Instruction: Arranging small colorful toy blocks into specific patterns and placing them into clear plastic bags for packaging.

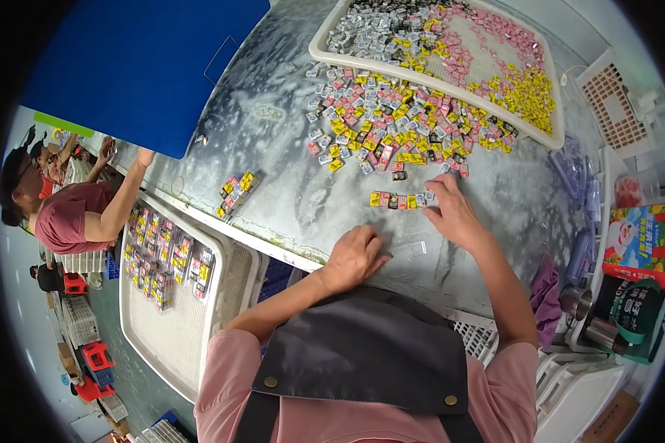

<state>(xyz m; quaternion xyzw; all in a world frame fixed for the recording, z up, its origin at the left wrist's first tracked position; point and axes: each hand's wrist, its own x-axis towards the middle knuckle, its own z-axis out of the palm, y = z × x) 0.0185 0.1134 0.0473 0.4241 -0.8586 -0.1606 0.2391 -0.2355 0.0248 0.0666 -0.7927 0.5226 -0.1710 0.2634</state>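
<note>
Dark grey apron cloth [362,358] with two brass-coloured studs lies closest to the camera, spread across my chest over a pink shirt. Beyond it, my left hand [352,258] rests by the near edge of the grey table [281,159], its fingers bent loosely inward and its thumb pointing right; its palm is turned away, so I cannot tell whether anything is inside it. Just to the right of it lies a clear plastic piece [423,248], apart from my fingers.

My right hand [453,210] reaches farther forward. Its thumb and forefinger stand apart, with their tips at the right end of a short row of small pieces [397,201] in yellow, pink, black and pale grey; I cannot tell whether they are pinching the last one or only touching it. That row runs leftward from my right fingertips, ahead of the clear piece, and sits forward and right of my left hand, not touching it.

Past the row, a loose heap of similar pieces [391,125] spreads up to a white tray [436,77] holding more, sorted roughly by colour. Well to my left, a multicoloured cluster [236,193] lies near the table's edge
</note>
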